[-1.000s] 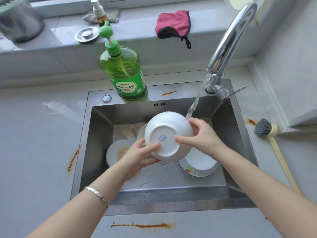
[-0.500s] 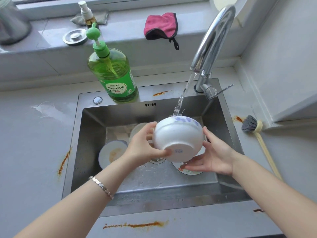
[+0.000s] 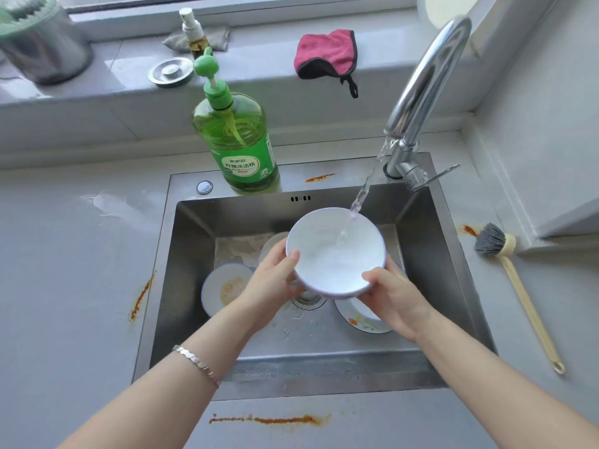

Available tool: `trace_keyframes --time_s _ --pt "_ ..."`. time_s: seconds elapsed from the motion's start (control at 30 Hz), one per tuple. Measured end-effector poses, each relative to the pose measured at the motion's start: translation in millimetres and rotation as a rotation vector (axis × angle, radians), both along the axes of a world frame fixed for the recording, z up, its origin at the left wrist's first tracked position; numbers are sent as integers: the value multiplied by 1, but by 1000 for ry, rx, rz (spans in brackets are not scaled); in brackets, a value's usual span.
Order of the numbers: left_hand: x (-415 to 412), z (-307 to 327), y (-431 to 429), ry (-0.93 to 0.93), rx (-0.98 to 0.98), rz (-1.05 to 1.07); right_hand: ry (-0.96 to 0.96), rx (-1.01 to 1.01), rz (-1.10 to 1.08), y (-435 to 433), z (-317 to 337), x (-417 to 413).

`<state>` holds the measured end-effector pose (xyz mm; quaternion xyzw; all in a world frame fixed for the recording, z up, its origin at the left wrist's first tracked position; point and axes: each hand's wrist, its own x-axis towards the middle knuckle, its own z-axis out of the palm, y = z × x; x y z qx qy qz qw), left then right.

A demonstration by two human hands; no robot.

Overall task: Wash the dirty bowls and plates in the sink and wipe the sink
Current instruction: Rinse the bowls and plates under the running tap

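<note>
Turned over since a moment ago, the white bowl (image 3: 334, 251) now shows me its open mouth where I earlier saw its base, and my view has swung a little to the left. I hold it above the middle of the sink (image 3: 291, 367), over the drain (image 3: 308, 299), tilted slightly toward me. Water (image 3: 366, 186) from the tap (image 3: 421, 82) falls into its far right side and pools inside.

The left hand (image 3: 275, 280) grips the bowl's left rim, thumb lying over the edge and the other fingers curled underneath, out of sight. The right hand (image 3: 392, 293) grips the near right rim the same way, its thumb pressed on the edge and its fingers (image 3: 393, 264) wrapped round the outside. A bracelet (image 3: 197, 362) sits on the left wrist.

Down in the sink, a dirty bowl (image 3: 223, 288) with an orange smear lies at the left, a flowered plate (image 3: 363, 320) lies at the right, partly hidden by the right hand, and another dish (image 3: 272, 244) shows behind the left hand.

A green soap bottle (image 3: 240, 147) stands on the far rim of the sink. On the table (image 3: 64, 254), a brush (image 3: 505, 254) lies at the right, and orange stains (image 3: 265, 419) mark the near edge. On the far ledge rest a pink cloth (image 3: 327, 53), a spray bottle (image 3: 191, 34), a metal stopper (image 3: 170, 72) and a steel pot (image 3: 39, 43).
</note>
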<state>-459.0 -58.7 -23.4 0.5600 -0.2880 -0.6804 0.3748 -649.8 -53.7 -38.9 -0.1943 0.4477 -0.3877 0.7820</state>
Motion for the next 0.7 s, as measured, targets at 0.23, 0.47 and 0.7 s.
trace_keyframes --time_s 0.23,0.47,0.7 --pt "9 -2 3 -85 48 -65 361 -192 29 3 8 -9" --pt "34 -26 15 -526 269 -159 1251 -297 508 4 12 4" --pt "35 -44 22 -671 294 -292 1381 -251 729 13 -6 12"
